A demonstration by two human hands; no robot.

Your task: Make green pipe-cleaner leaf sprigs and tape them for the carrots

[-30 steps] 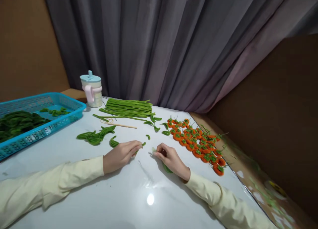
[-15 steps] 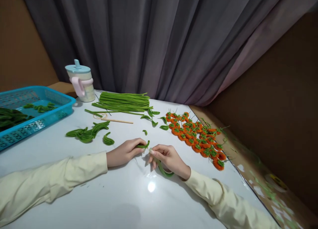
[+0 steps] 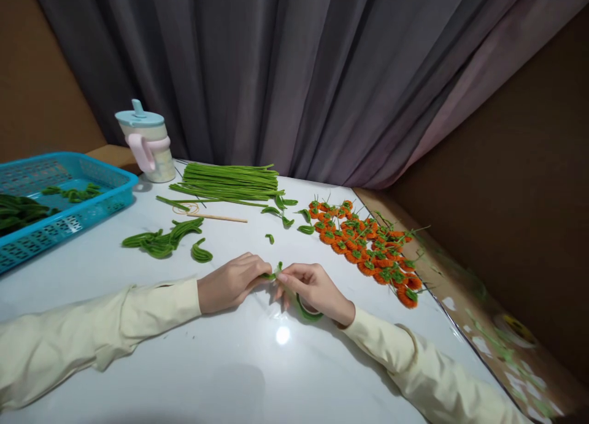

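Note:
My left hand (image 3: 230,284) pinches a short green pipe-cleaner piece (image 3: 280,267) whose tip sticks out past the fingers. Close beside it, my right hand (image 3: 319,292) has thumb and forefinger closed at that piece, on what looks like the pale end of a tape. A roll of green tape (image 3: 309,313) hangs from the lower fingers of this hand, partly hidden. Beyond the hands lie a small bent green piece (image 3: 269,238), a curled green leaf (image 3: 201,251) and a heap of pipe-cleaner leaves (image 3: 161,241). Orange pipe-cleaner flowers (image 3: 354,255) with green centres spread to the right.
A bundle of green pipe cleaners (image 3: 230,181) lies at the back, near a thin wooden stick (image 3: 218,218). On the left are a blue basket (image 3: 105,208) holding green pieces and a lidded cup (image 3: 150,145). A grey curtain (image 3: 239,74) hangs behind the table.
My hands have come together, so the right fingertips now meet the green piece in my left hand. The left fingers cover more of it. The view has shifted slightly.

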